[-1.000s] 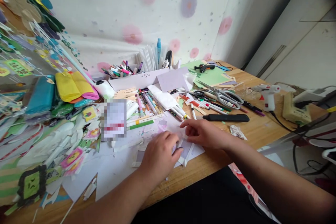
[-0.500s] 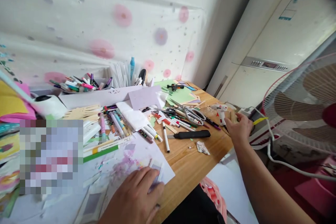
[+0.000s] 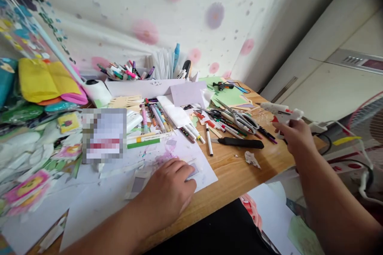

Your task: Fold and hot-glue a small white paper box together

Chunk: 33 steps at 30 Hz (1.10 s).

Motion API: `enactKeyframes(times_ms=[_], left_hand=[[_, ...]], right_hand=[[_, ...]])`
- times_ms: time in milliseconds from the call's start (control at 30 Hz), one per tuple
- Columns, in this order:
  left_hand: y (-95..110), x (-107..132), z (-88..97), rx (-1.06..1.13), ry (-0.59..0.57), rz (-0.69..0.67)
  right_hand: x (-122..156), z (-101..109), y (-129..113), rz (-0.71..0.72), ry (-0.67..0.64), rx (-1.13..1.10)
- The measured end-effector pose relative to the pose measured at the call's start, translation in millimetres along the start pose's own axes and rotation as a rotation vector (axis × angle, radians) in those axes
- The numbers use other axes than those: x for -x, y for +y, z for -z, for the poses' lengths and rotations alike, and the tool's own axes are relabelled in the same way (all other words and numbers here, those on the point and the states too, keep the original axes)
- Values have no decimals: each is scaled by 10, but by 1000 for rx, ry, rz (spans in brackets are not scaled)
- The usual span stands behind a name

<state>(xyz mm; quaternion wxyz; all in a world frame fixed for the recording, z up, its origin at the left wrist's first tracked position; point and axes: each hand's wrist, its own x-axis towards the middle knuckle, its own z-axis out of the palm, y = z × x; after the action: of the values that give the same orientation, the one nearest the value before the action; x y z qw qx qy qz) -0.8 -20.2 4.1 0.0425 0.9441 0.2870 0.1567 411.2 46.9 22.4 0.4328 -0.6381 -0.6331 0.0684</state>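
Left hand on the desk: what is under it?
The left hand presses flat on a white paper sheet smudged with purple, lying on the wooden desk. A small grey-and-white paper piece pokes out beside the fingers; whatever lies beneath the palm is covered.

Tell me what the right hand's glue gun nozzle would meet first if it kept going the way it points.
Probably the scissors. The right hand holds the glue gun with its nozzle pointing left over the table; depth is unclear, so it might pass above them.

No legible text or labels anywhere.
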Motion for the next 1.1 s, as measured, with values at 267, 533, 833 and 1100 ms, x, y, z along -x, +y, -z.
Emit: enactKeyframes(times_ms=[267,533,833,1100], left_hand=[[-16,6,18,-11,-47,41],[2,1,-16,-21,-104,85],[27,-7,38,-10,-149,107],[29,-8,50,-22,-151,107]], right_hand=[[401,-325,-1252,28,-891,-116],[378,-514,-1523,351,-1095,257],[347,-571,-1702,430,-1152,438],[319,-590,-1753,398,-1130,574]])
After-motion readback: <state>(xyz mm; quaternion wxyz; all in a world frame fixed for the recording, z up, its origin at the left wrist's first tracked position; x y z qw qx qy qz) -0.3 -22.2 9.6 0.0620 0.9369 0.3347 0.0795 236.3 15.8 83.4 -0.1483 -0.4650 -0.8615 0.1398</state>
